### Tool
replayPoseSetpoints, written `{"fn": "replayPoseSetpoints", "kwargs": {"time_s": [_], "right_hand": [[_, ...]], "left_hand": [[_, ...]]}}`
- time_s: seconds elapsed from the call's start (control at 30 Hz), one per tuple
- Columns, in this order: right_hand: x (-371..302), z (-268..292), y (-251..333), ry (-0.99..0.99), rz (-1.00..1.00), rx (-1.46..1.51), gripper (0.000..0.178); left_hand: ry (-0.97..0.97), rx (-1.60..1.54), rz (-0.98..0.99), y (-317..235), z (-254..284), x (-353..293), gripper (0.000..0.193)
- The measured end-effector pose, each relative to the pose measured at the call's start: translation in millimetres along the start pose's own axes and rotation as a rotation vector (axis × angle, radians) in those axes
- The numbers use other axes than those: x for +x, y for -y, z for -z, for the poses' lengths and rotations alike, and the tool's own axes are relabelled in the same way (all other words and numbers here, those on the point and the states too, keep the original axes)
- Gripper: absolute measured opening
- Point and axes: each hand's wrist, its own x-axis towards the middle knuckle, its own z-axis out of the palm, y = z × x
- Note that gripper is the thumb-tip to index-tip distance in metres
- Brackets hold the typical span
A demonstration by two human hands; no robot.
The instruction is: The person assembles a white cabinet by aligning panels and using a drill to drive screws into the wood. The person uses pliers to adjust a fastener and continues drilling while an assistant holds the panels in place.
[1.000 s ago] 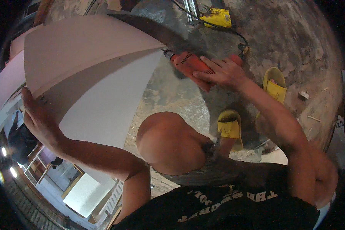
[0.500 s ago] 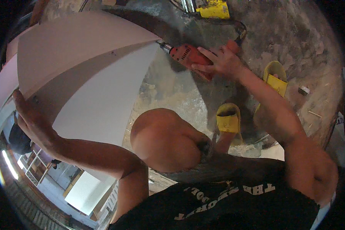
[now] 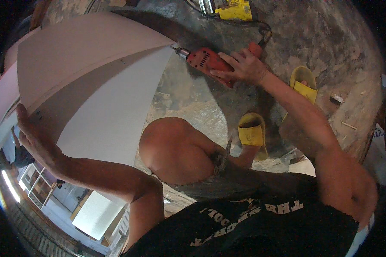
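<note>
Shiny metal chuck [image 3: 182, 52], smooth matt panel [image 3: 90, 55]

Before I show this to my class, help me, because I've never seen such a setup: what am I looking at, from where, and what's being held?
No machine arms here: these are a person's bare hands. A wide camera worn on the head looks down past the knee, so straight edges bend. The right hand grips a red power drill, its tip at or very near the corner of an upper pale panel and a lower white panel. The left hand is at the panels' far left edge. On the rough floor are yellow sandals, on the feet, and a yellow object I can't identify.
</note>
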Motion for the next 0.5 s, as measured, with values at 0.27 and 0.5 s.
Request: {"fn": "replayPoseSetpoints", "kwargs": {"time_s": [0.27,0.5], "right_hand": [[-6,-1,-4,-0.022,0.007,-0.017,0.064],[-7,9,-7,0.011,0.028,0.007,0.064]], "left_hand": [[0.085,-0.024,-0.103,8,0,3,0.075],[0.1,-0.06,-0.004,16,0,10,0.063]]}}
